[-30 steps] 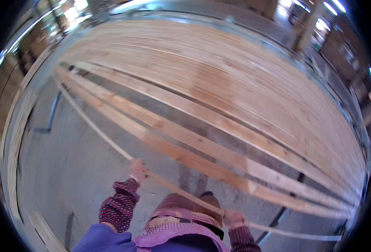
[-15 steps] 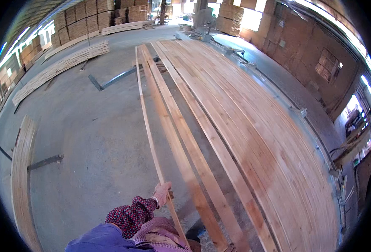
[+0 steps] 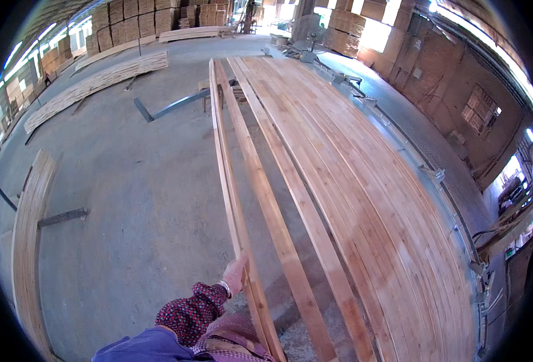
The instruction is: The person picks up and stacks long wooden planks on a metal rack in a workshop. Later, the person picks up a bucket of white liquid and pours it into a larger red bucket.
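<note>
A wide bed of pale planks (image 3: 372,208) is seen from above. Left of this bed, a narrow wooden strip (image 3: 222,163) is grasped by the left hand (image 3: 235,276), close beside a board (image 3: 258,308); between that board and the bed, two separate boards (image 3: 272,223) are laid. Farther left of the bed, a plank stack (image 3: 28,253) is set across a dark bar (image 3: 64,217).

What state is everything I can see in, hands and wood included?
Left hand: closed on a thin strip
Strip: held, lengthwise
Right hand: out of view
Middle board: lying lengthwise, gaps either side
Wide boards: flat, side by side
Near stack: piled lengthwise
Metal bar: jutting from the near stack
Far stack: raised off the floor
</note>
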Available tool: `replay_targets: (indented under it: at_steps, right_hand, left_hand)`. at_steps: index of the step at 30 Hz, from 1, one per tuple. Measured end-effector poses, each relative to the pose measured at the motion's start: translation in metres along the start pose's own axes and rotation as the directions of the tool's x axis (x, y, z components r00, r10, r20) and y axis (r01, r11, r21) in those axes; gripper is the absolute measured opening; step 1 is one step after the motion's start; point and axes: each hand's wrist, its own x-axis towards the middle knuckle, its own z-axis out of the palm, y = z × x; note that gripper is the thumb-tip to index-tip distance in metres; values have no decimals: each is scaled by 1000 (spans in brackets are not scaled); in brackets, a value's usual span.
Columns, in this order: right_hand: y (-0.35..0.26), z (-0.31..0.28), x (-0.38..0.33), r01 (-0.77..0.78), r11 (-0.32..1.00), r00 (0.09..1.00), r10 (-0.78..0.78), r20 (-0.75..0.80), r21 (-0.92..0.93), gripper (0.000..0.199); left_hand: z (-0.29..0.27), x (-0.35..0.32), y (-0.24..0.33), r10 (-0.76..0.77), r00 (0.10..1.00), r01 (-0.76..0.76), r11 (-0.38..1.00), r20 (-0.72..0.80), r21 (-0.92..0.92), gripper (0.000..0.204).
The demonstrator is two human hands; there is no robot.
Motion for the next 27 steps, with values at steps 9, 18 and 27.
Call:
replay_targets:
  at_steps: [9, 18, 27]
  right_hand:
    - [10, -5, 1, 14, 1000, 1000, -14, 15, -8, 42]
    - [13, -14, 0, -21, 1000, 1000, 21, 23, 11, 42]
    - [13, -16, 3, -19, 1000, 998, 18, 53, 8, 43]
  left_hand:
    - [13, 16, -16, 62, 998, -62, 998, -15, 13, 42]
    - [27, -3, 10, 84, 992, -81, 996, 95, -37, 38]
    - [11, 10, 4, 94, 990, -84, 992, 108, -92, 36]
